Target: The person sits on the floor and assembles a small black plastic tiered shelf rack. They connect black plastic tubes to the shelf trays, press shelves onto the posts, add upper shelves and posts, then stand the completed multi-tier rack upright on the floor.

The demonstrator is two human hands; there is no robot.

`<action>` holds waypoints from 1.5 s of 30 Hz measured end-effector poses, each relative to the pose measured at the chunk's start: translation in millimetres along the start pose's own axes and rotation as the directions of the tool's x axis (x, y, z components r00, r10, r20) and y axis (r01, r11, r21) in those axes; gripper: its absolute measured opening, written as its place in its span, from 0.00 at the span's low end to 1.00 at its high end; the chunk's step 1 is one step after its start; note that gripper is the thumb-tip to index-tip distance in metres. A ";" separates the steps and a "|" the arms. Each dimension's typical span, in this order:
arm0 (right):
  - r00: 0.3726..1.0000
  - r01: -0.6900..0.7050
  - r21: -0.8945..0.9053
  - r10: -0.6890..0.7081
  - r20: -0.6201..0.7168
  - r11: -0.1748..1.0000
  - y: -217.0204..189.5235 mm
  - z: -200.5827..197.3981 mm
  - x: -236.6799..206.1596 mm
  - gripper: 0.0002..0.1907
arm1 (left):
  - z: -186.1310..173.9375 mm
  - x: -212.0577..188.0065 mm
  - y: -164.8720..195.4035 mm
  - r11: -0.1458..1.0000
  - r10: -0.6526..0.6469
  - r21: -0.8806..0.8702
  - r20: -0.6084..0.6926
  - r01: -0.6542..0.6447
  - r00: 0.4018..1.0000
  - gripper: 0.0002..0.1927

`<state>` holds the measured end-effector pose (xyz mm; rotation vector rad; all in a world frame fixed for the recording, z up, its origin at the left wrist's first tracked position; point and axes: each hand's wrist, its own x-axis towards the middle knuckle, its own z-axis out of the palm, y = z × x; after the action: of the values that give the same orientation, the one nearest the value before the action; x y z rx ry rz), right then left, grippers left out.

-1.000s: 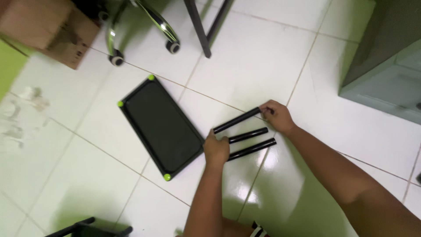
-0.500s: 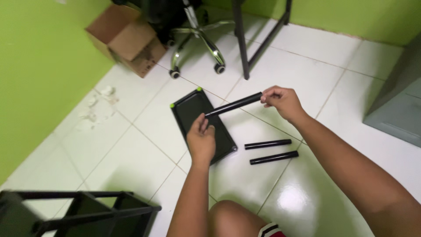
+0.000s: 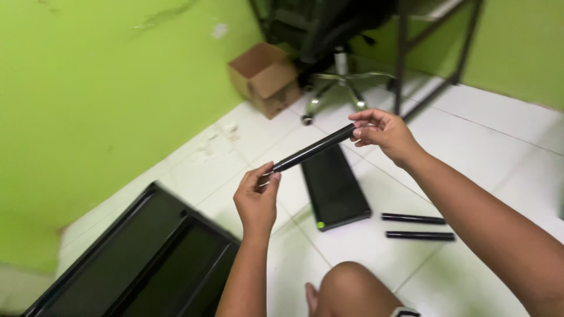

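A glossy black metal frame [image 3: 147, 258] is seen nearest, at lower left. Above the white tiled floor [image 3: 505, 135], one smooth black cylindrical tube [image 3: 314, 147] is held level: its near end is pinched by the left hand [image 3: 257, 196], its far end by the right hand [image 3: 385, 134]. Two matching tubes [image 3: 417, 227] lie parallel on open tiles beside one flat black rectangular panel [image 3: 335, 188].

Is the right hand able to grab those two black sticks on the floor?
Probably not yet: the right hand is busy holding the black tube. The two black sticks lie uncovered below that forearm, though.
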<state>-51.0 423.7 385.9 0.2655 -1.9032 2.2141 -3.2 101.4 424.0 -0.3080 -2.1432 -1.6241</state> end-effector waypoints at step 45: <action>0.388 0.723 -0.003 -0.404 0.828 0.691 -149.8 685.1 -120.6 0.15 | -494.0 -171.4 15.9 0.796 -0.080 0.470 -0.544 0.382 0.835 0.17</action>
<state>105.9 -237.0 598.6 1.7935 -2.0218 1.2388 255.2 -351.4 467.0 0.5446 -2.1600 -0.9398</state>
